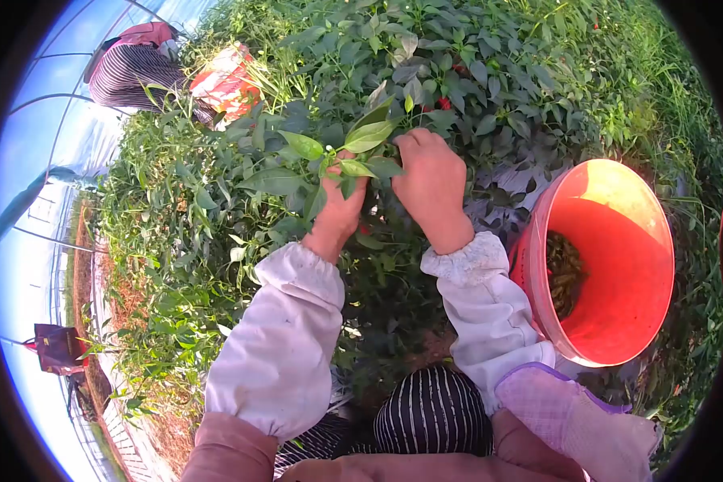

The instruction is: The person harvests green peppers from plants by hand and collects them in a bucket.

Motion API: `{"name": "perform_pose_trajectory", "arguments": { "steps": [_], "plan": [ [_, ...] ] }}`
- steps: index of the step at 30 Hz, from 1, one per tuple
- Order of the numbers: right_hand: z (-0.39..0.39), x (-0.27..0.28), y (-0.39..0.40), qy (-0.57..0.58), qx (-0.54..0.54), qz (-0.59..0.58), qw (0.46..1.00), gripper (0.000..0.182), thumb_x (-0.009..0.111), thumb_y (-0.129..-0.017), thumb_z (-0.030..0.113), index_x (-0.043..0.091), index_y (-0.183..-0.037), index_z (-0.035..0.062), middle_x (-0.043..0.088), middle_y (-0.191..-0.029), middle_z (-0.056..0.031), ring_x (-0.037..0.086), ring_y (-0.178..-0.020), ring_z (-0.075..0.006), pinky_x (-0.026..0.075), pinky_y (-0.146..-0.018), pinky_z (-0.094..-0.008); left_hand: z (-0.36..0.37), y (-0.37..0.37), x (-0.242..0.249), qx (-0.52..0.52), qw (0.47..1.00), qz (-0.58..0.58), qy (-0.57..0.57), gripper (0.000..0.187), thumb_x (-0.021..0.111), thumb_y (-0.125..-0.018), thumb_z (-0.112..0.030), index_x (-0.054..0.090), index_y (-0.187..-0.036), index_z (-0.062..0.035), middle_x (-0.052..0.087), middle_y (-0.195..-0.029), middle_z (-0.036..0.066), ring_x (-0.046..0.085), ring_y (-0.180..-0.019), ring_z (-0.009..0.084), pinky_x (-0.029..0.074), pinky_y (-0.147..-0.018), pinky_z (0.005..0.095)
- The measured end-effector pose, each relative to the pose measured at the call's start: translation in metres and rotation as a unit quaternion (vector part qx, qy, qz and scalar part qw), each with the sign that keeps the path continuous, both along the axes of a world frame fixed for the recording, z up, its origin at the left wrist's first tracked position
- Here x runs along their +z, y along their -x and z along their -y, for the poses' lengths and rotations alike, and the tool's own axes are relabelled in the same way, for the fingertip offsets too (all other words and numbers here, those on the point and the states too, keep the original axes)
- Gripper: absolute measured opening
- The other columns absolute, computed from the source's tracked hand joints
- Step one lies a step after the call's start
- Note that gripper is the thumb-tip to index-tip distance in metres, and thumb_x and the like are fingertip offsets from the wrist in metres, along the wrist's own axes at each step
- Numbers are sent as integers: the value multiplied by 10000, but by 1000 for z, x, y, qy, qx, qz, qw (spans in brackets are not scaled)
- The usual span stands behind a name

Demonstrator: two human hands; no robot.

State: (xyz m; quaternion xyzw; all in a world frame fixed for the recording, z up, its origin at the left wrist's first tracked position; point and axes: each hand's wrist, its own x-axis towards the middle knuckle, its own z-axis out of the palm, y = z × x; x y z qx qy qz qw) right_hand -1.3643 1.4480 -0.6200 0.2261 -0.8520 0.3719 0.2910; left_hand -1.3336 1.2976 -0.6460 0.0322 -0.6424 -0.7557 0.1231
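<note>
Leafy pepper plants fill the view in front of me, with a few red spots of fruit among the leaves. My left hand is closed round a leafy pepper stem, whose bright green top leaves stick up above the fingers. Just to the right, my right hand has its fingers curled in at the edge of the same foliage. Its fingertips are turned away, so whatever they grip is hidden. White sleeve covers reach to both wrists.
A red bucket stands at the right, with greenish slender pods at its bottom. At the upper left, another person bends beside a red-and-white sack. A dark bag is at far left, near the greenhouse frame.
</note>
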Motion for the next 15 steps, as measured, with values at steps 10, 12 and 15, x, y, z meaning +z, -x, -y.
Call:
{"name": "perform_pose_trajectory", "arguments": {
  "steps": [10, 12, 15],
  "plan": [
    [-31, -9, -21, 494, 291, 571, 588, 325, 514, -857, 315, 626, -860, 9, 614, -653, -61, 549, -489, -134, 418, -432, -250, -35, -10, 37, -72, 977, 22, 199, 232, 524, -886, -85, 616, -1083, -4, 653, -888, 41, 603, -781, 127, 477, -688, 237],
    [-34, -16, -24, 512, 302, 560, 577, 324, 513, -856, 308, 626, -868, 4, 612, -653, -67, 548, -484, -141, 420, -432, -253, -35, -8, 37, -82, 948, 5, 308, 247, 521, -878, -52, 610, -1103, -4, 652, -893, 43, 605, -788, 124, 480, -691, 239],
    [-39, -14, -26, 546, 306, 539, 564, 307, 520, -844, 276, 623, -882, -11, 608, -648, -82, 549, -477, -152, 425, -433, -260, -43, -9, 38, -94, 969, 17, 228, 275, 500, -862, 10, 597, -1119, -12, 648, -932, 52, 590, -839, 115, 473, -738, 273]
  ]
}}
